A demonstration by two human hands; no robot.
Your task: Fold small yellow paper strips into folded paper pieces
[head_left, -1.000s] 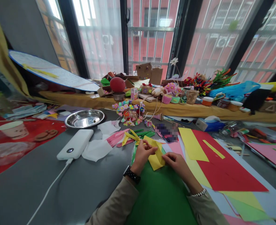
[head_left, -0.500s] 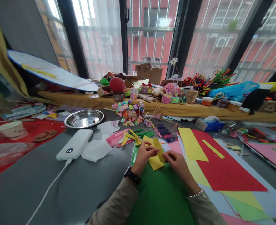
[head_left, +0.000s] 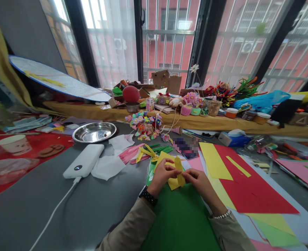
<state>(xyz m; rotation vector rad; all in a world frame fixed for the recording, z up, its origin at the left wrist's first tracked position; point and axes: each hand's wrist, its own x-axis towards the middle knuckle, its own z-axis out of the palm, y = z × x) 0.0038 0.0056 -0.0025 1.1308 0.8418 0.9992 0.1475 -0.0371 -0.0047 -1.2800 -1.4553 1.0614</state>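
Between my two hands stands a narrow folded strip of yellow paper [head_left: 179, 170], held upright. My left hand [head_left: 164, 174] is closed on its left side with thumb and fingers. On the other side, the fingertips of my right hand [head_left: 197, 179] pinch the strip's right edge. Beneath them a larger yellow paper sheet [head_left: 172, 184] lies on a green sheet [head_left: 182, 216], partly hidden by my left hand. Just behind are folded yellow paper strips [head_left: 149, 150], green paper strips [head_left: 163, 149] and pink crepe paper [head_left: 130, 154].
At the left are a white power bank [head_left: 84, 162] with a cable, and a metal plate [head_left: 94, 133]. Red paper [head_left: 258, 188] and a yellow sheet [head_left: 215, 160] lie at the right. Pompom flowers [head_left: 143, 123] stand behind, before a ledge [head_left: 98, 112] crowded with crafts.
The yellow strip has turned and now looks narrower. My left fingers have shifted slightly right and lower on it, while my right hand stays at its right edge.
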